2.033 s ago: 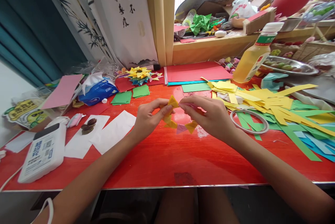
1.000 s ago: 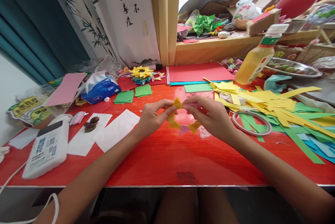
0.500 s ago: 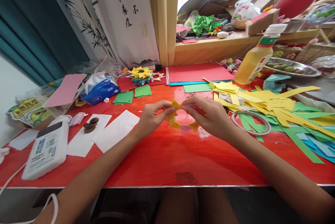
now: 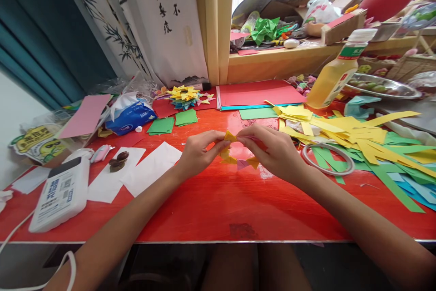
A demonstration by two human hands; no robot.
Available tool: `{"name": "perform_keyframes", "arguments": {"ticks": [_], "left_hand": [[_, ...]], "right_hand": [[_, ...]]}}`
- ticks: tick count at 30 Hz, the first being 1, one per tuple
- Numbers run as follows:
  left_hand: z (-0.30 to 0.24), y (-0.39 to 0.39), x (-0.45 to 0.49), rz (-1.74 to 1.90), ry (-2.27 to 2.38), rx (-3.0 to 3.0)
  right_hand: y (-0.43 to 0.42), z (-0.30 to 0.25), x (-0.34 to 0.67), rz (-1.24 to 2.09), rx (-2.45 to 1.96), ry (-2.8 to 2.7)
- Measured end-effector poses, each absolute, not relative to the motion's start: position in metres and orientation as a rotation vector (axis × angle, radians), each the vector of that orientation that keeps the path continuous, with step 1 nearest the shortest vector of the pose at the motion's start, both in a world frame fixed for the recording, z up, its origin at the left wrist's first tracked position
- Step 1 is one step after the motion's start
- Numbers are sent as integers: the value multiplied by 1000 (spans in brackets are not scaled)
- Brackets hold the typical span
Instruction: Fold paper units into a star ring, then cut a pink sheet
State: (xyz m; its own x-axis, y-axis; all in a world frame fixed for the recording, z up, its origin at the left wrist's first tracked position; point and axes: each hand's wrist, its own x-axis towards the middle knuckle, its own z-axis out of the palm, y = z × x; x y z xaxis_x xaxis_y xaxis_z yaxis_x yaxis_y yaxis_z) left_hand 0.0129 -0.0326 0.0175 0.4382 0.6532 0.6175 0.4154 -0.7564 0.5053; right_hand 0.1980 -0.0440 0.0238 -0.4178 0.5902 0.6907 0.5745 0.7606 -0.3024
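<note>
Between my hands, above the red table (image 4: 218, 209), hangs a ring of folded paper pieces (image 4: 243, 164), mostly yellow with a pink one at its lower edge. My left hand (image 4: 204, 148) pinches the ring's upper left part at a yellow folded piece. On the other side, my right hand (image 4: 272, 148) has thumb and fingertips closed on the ring's upper right part; a bit of pink shows at the tips. The fingers hide part of the ring. Behind, a stack of finished paper rings (image 4: 184, 96) in yellow, blue and pink lies near the wall.
Yellow strips (image 4: 347, 132) and green strips (image 4: 391, 182) are heaped on the right, with a roll of tape (image 4: 328, 159) beside them. A juice bottle (image 4: 335, 73) stands behind. Leftward lie white paper sheets (image 4: 153, 170), a white device (image 4: 61, 195) and a tissue pack (image 4: 131, 117).
Both hands keep their hold on the paper ring and have hardly moved. The camera view has shifted very slightly.
</note>
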Motion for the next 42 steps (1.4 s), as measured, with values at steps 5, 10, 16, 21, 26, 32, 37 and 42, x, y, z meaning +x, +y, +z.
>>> {"name": "perform_keyframes", "arguments": {"ticks": [5, 10, 16, 21, 26, 32, 37, 42], "left_hand": [[17, -32, 13, 1233, 879, 2543], [16, -33, 15, 1224, 880, 2571], [15, -34, 16, 1254, 947, 2550], [15, -35, 16, 1246, 962, 2508], [14, -35, 16, 1240, 962, 2466], [15, -37, 17, 1232, 955, 2505], [12, -37, 18, 1285, 875, 2568], [12, -39, 20, 1316, 926, 2492]], "right_hand": [[-44, 22, 200, -6, -831, -2150], [-44, 21, 199, -55, -830, -2170], [-46, 20, 197, -118, -830, -2182], [-48, 21, 199, -78, -855, -2172], [-49, 23, 201, -17, -839, -2187], [-49, 24, 201, -6, -828, -2184], [-49, 24, 201, -23, -806, -2171], [-49, 25, 200, -72, -799, -2174]]}}
